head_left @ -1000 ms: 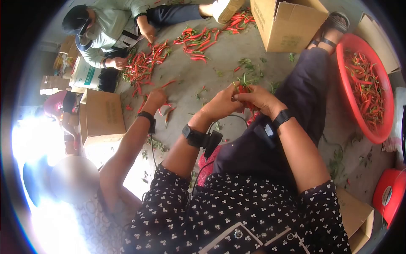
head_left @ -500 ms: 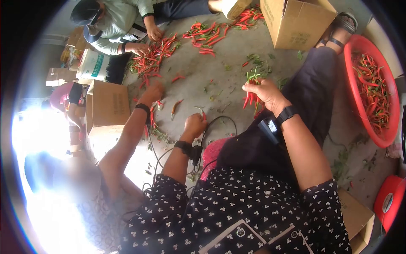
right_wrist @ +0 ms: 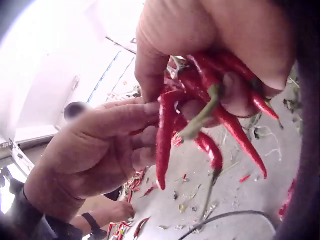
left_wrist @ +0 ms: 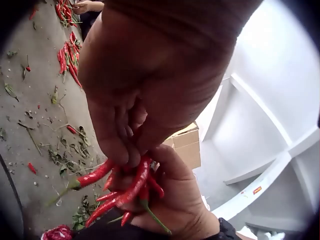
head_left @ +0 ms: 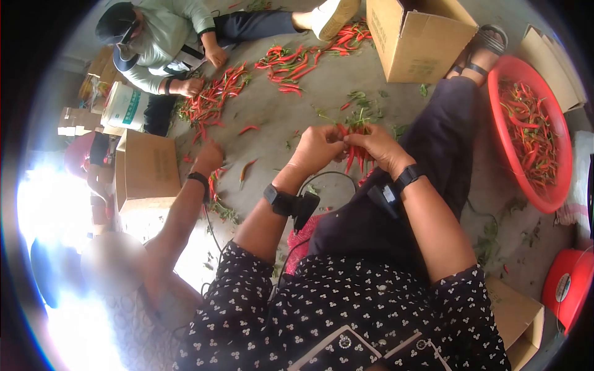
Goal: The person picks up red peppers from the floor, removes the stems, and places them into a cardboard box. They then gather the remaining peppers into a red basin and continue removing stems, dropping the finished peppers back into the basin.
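My right hand (head_left: 382, 148) grips a bunch of red chili peppers (head_left: 354, 159) over my lap, their green stems sticking out on several sides. My left hand (head_left: 317, 148) meets it there, thumb and fingertips pinching a chili pepper (right_wrist: 165, 145) against the bunch. Seen from the left wrist, the left fingers (left_wrist: 131, 155) come down onto the peppers (left_wrist: 132, 192) from above, while the right hand (left_wrist: 182, 192) holds them from below. In the right wrist view, the curled right hand (right_wrist: 215, 30) hides part of the bunch.
Chili pepper heaps (head_left: 216, 96) lie on the floor (head_left: 266, 123), where another person works. A neighbour's arm (head_left: 201, 170) reaches in at left. A red basin (head_left: 495, 117) of peppers stands at right, cardboard boxes (head_left: 427, 46) around. A cable (head_left: 334, 171) loops near my left wrist.
Half a second ago my left hand was down at the floor beside a chili pepper; now it is back up against the bunch. My right hand keeps its grip. The neighbour's arm has shifted left.
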The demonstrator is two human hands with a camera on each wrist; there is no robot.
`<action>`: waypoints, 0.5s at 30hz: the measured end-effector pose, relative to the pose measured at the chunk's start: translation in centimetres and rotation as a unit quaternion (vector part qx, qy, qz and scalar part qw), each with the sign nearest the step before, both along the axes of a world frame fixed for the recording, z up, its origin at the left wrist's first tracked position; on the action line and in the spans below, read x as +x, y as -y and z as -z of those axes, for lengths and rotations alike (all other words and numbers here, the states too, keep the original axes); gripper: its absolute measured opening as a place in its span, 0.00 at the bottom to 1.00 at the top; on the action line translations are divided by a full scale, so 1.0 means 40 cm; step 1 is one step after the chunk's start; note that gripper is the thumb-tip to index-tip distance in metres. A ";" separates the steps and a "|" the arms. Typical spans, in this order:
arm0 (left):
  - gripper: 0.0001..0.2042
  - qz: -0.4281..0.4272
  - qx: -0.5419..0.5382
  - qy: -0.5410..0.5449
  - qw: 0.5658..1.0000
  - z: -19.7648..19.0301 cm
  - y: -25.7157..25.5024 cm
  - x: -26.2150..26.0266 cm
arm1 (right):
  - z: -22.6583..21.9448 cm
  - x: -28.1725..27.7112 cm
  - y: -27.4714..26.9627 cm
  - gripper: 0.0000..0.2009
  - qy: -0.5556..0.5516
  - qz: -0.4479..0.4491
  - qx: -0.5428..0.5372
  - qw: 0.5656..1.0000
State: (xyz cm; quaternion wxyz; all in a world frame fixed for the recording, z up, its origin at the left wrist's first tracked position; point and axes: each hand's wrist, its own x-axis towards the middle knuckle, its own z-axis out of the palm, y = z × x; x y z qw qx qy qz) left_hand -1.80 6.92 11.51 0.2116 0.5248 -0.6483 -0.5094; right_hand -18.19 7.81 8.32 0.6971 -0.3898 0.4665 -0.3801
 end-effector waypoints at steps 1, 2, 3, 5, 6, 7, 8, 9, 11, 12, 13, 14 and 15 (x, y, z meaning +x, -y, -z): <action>0.06 -0.002 0.011 -0.039 0.999 -0.001 0.004 -0.004 | 0.013 -0.002 0.004 0.10 -0.001 0.002 0.000 1.000; 0.06 -0.002 0.010 -0.040 0.999 0.011 0.011 0.003 | 0.036 -0.001 0.012 0.09 0.033 0.035 0.011 0.999; 0.07 -0.064 -0.033 -0.055 0.996 0.036 0.020 0.020 | 0.048 -0.002 0.019 0.08 0.068 0.066 0.023 0.995; 0.08 -0.129 -0.080 -0.067 0.986 0.060 0.027 0.036 | 0.035 -0.011 0.023 0.08 0.077 0.070 0.036 0.994; 0.07 -0.147 -0.098 -0.096 0.979 0.060 0.020 0.037 | 0.033 -0.012 0.022 0.08 0.087 0.074 0.053 0.992; 0.07 -0.166 -0.117 -0.125 0.971 0.062 0.012 0.034 | 0.043 -0.010 0.025 0.08 0.088 0.072 0.053 0.992; 0.04 -0.154 -0.132 -0.094 0.975 0.069 -0.004 0.021 | 0.057 -0.007 0.030 0.07 0.119 0.061 0.057 0.989; 0.03 -0.128 -0.159 -0.091 0.975 0.081 -0.023 0.000 | 0.066 -0.006 0.034 0.07 0.148 0.050 0.062 0.986; 0.04 -0.019 -0.300 0.012 0.954 0.071 -0.043 -0.021 | 0.053 -0.007 0.025 0.07 0.174 0.062 0.062 0.981; 0.04 -0.026 -0.301 0.015 0.953 0.074 -0.046 -0.025 | 0.042 -0.004 0.020 0.07 0.201 0.076 0.063 0.975; 0.05 -0.014 -0.268 0.007 0.963 0.078 -0.047 -0.023 | 0.035 -0.010 0.017 0.07 0.186 0.068 0.040 0.979; 0.06 -0.002 -0.235 -0.001 0.972 0.079 -0.045 -0.010 | 0.037 -0.009 0.018 0.06 0.150 0.093 -0.005 0.984; 0.06 -0.012 -0.237 0.004 0.971 0.080 -0.039 0.013 | 0.038 -0.007 0.022 0.06 0.114 0.118 -0.052 0.985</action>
